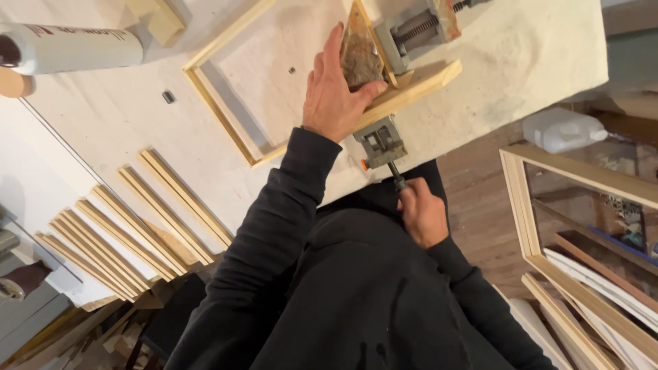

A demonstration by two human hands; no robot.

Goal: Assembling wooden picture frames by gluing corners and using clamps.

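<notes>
Nearest the body, the right hand (423, 216) is closed in a tight grip around the dark handle (396, 175) of a grey corner clamp (381, 140), just off the near edge of the table (521, 55). The clamp sits at that edge and bites the corner of a pale wooden frame (226, 116) lying flat on the light, cloth-like top. The left hand (336, 89) rests on the same corner, palm down, fingers stretched along the frame rail and thumb pressed to a rough brown block (360, 62), a loose, wide grip rather than a fist. Beyond it a second clamp body (411, 31) with a threaded screw reaches toward the far edge.

To one side, a row of loose wooden strips (123, 226) lies side by side near the table's edge, well apart from the frame. Farther off a white tube (68, 48) lies on its side. The top between frame and strips is bare. Past the table on the other side, a wooden floor (480, 205) shows, with a white plastic jug (562, 129) and stacked frames (582, 274) leaning close by, narrowing the room there.
</notes>
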